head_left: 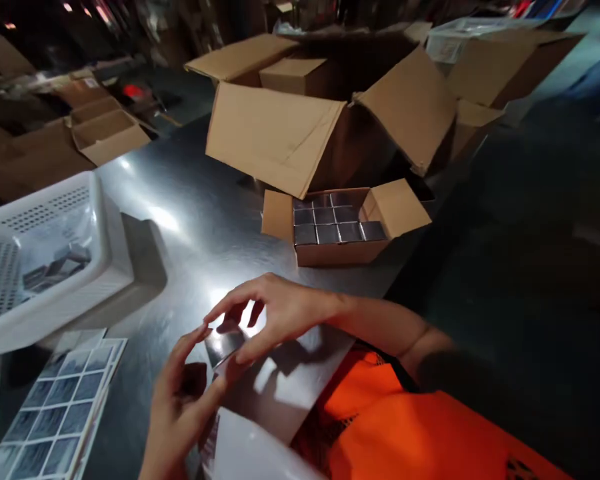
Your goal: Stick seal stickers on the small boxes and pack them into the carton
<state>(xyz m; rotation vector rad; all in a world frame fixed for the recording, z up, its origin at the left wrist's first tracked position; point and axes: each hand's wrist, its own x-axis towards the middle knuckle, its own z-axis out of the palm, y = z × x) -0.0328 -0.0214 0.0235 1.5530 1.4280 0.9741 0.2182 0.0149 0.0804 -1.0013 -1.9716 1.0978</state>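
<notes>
Fingertips of both hands meet on a small, dark, glossy square piece, perhaps a label or a foil-faced card, though the dim light and motion blur leave that unsure. The piece sits directly between the hands, low and close to the body, tilted so that its longer edge seems to run from lower left up toward upper right. The right hand arches over it from above and the right, wrist bent, thumb and forefinger narrowed to a pinch on its upper edge while the other fingers fan loosely. The left hand comes up from below, palm turned inward, thumb and fingers closed on the lower left corner; it is the supporting hand, and the right is the one placed to work the piece. Just beneath both hands lies a shiny grey sheet on the dark reflective metal table. Left of the left hand rests a printed sheet of small grey squares, and farther left a white perforated plastic basket. Ahead of the right hand stands a small open brown cardboard box packed with silvery square tins, with a large open cardboard carton beyond it.
</notes>
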